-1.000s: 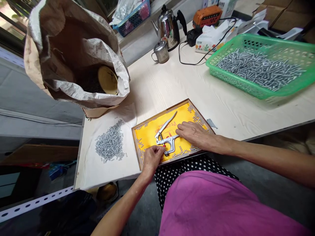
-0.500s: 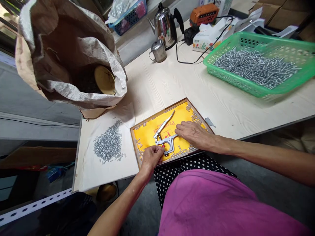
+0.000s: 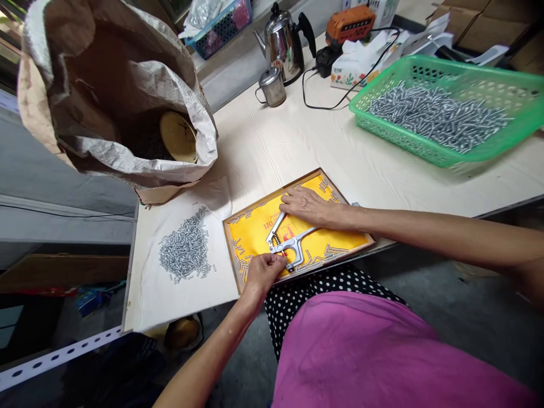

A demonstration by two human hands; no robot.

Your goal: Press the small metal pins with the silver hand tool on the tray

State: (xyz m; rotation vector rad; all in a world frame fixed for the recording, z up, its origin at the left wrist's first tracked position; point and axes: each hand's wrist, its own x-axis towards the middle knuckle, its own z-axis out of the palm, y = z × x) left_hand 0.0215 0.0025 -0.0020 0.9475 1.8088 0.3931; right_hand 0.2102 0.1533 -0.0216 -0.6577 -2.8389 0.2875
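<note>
A pair of snap-fastener pliers (image 3: 293, 245) with silver handles lies in a shallow tray (image 3: 264, 203) lined with a yellow sheet. My right hand (image 3: 306, 206) is over the upper handle, fingers closed around its end. At the jaw end, beside a small red part, my left hand (image 3: 266, 272) is closed in a pinch. What sits between its fingertips is too small to make out. Small silvery metal pieces (image 3: 335, 250), like short springs or pins, lie in groups along the tray's edges.
A heap of similar metal pieces (image 3: 186, 247) lies on a white cloth at left. Behind it stands a large open sack (image 3: 131, 164) with a yellow bowl inside (image 3: 178, 137). A green basket (image 3: 399, 139) of metal pieces is at right. A cup (image 3: 272, 87) and kettle (image 3: 285, 45) stand behind.
My right hand has moved up and left, from the lower handle to the upper one. The pliers have turned slightly. My left hand stays at the jaw end.
</note>
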